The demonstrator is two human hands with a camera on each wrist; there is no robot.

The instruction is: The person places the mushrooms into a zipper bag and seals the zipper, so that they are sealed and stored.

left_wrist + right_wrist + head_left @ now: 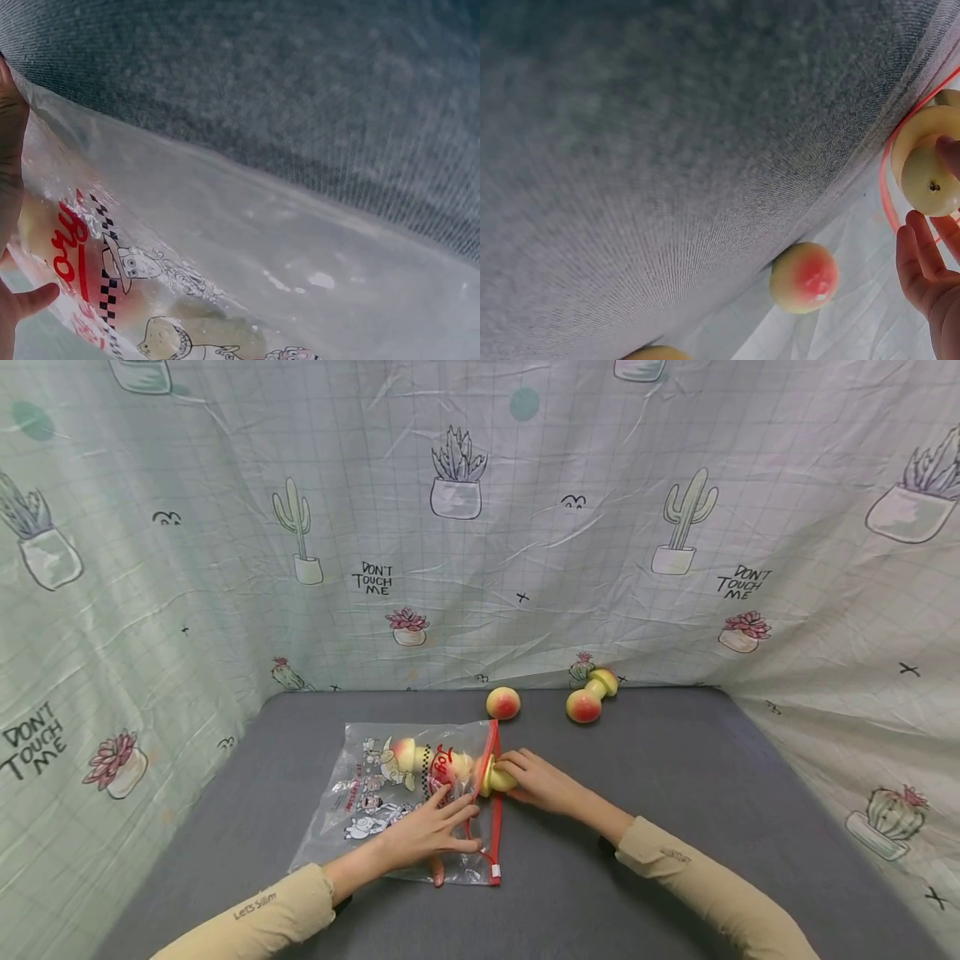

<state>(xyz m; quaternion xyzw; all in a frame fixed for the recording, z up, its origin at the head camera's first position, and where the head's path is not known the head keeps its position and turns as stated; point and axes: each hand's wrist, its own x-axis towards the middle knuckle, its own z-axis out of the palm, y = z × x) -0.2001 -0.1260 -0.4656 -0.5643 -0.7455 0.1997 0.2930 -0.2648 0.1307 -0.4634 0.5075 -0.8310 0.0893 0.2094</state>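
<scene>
Left Fans Out, Right Pinches!

And here we are: our left arm (258,912) angles in from below, left hand (420,837) palm down, fingers spread wide. Across from it, our right arm (701,877) slants inward, right hand (546,783) close by, thumb and fingers curled into a pinch.

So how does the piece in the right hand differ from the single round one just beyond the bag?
The held piece is gripped by the right hand at the mouth of the bag; the round piece sits untouched on the table. In the right wrist view, the held piece shows a dark-spotted pale end, the round piece a red blush. Both are partly yellow.
</scene>
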